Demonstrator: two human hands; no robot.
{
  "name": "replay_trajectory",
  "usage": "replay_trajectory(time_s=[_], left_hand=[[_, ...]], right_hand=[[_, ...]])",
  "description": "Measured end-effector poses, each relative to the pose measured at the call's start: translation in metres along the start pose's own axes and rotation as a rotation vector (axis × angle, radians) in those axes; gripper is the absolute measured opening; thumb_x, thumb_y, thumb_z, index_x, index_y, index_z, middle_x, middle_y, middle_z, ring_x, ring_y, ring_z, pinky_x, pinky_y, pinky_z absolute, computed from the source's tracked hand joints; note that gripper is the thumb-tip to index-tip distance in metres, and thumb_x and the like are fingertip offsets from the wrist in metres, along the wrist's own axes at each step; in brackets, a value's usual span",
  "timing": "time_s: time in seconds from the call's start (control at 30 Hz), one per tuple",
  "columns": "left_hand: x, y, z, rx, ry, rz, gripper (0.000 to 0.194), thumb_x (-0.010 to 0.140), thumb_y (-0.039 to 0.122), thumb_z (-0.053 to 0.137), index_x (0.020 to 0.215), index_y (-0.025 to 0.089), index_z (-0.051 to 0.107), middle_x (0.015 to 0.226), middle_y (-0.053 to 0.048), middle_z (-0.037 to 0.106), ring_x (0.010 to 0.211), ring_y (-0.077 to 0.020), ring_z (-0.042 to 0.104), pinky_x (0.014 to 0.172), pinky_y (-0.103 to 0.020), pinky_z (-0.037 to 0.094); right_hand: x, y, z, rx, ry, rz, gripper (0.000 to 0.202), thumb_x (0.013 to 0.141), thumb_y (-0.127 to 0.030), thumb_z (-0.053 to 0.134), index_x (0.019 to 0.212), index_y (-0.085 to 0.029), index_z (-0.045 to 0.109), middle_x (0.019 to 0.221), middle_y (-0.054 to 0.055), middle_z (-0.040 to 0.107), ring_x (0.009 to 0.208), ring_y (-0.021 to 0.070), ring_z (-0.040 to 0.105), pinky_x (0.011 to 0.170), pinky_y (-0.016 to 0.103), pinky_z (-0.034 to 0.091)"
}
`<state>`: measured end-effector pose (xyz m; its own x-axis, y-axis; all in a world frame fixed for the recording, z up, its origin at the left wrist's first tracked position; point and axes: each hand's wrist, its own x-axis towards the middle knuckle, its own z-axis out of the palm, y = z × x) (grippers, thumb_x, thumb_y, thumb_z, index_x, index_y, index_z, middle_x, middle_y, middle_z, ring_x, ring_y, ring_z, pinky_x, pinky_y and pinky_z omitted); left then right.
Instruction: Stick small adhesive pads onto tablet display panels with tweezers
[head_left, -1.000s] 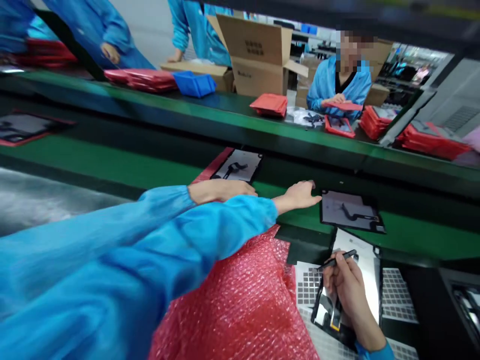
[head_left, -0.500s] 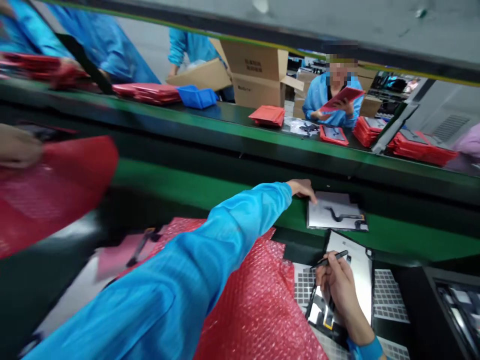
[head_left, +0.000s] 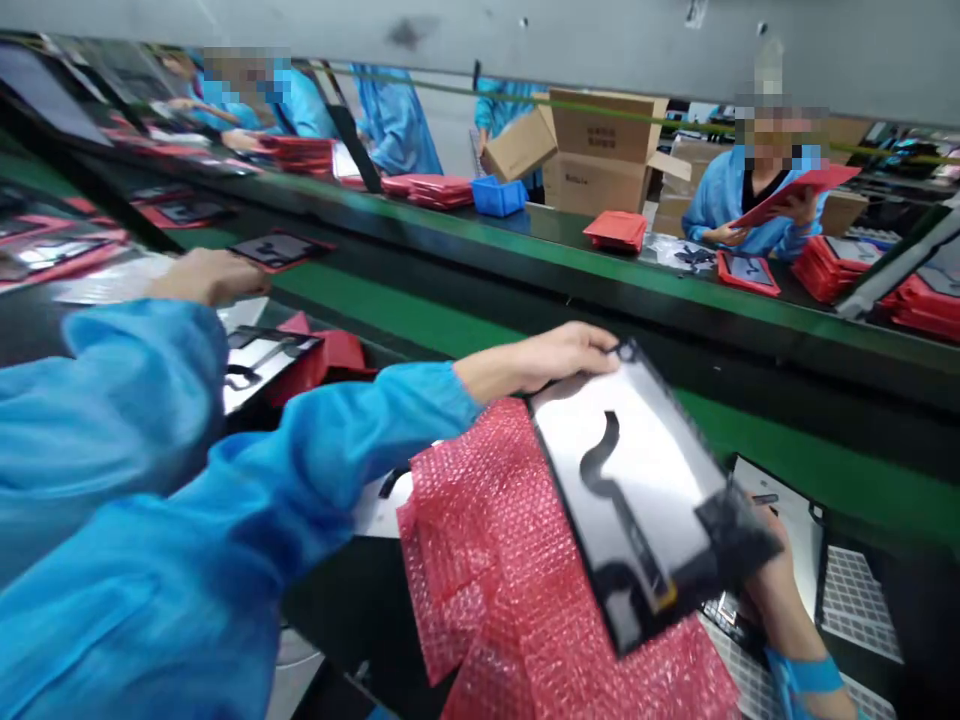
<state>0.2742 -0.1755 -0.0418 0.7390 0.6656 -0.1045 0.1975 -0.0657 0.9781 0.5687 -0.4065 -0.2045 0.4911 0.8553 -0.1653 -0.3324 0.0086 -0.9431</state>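
Note:
My left hand [head_left: 559, 358] grips the top edge of a display panel [head_left: 637, 480], holding it tilted with its silver back and black ribbon cable facing me. The panel hangs over red bubble-wrap bags [head_left: 487, 540]. Partly behind its lower right corner is my right hand [head_left: 772, 560], closed on a dark pen-shaped tool [head_left: 765, 498]; most of those fingers are hidden. Below that hand, a second panel [head_left: 795, 515] lies on sheets marked with grey squares [head_left: 859, 600].
At left, a co-worker's hand [head_left: 206, 275] reaches toward the green conveyor belt [head_left: 420, 325], near a panel on red wrap [head_left: 281, 248]. Across the raised shelf, another person holds a red bag [head_left: 795, 195]. A blue bin [head_left: 499, 196] and cardboard box [head_left: 600, 150] stand there.
My left hand has lifted the panel off the belt and brought it nearer, over the red bags. The view has turned left. A co-worker's arm now shows at left.

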Motion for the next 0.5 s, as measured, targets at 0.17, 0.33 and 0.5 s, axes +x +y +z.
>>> replay_trajectory(time_s=[0.17,0.33,0.5], left_hand=[[-0.069,-0.062,0.052,0.253,-0.112,-0.073,0.028,0.094,0.041,0.064,0.098,0.014,0.072,0.073,-0.003,0.068,0.058,-0.0151,0.059,0.055,-0.026,0.044],[-0.075,-0.088,0.059,0.608,0.062,-0.083,0.034,0.093,0.048,0.069,0.098,0.014,0.068,0.094,-0.012,0.069,0.09,-0.0272,0.066,0.079,-0.037,0.05],[-0.082,-0.087,0.044,0.817,0.052,-0.165,0.04,0.085,0.051,0.085,0.082,0.018,0.062,0.076,0.0,0.059,0.075,-0.0197,0.059,0.078,-0.037,0.05]], right_hand=[[0.001,-0.001,-0.003,-0.008,-0.046,0.022,0.055,0.068,-0.06,0.1,0.09,-0.019,0.072,0.064,0.004,0.075,0.047,0.0174,0.067,0.04,0.023,0.052],[0.001,-0.002,-0.005,-0.01,-0.054,0.004,0.052,0.07,-0.059,0.099,0.09,-0.02,0.072,0.066,0.005,0.077,0.048,0.0168,0.068,0.042,0.022,0.052],[0.003,-0.001,-0.005,0.007,-0.072,-0.004,0.053,0.069,-0.059,0.1,0.09,-0.019,0.072,0.066,0.006,0.078,0.047,0.0168,0.068,0.041,0.022,0.052]])
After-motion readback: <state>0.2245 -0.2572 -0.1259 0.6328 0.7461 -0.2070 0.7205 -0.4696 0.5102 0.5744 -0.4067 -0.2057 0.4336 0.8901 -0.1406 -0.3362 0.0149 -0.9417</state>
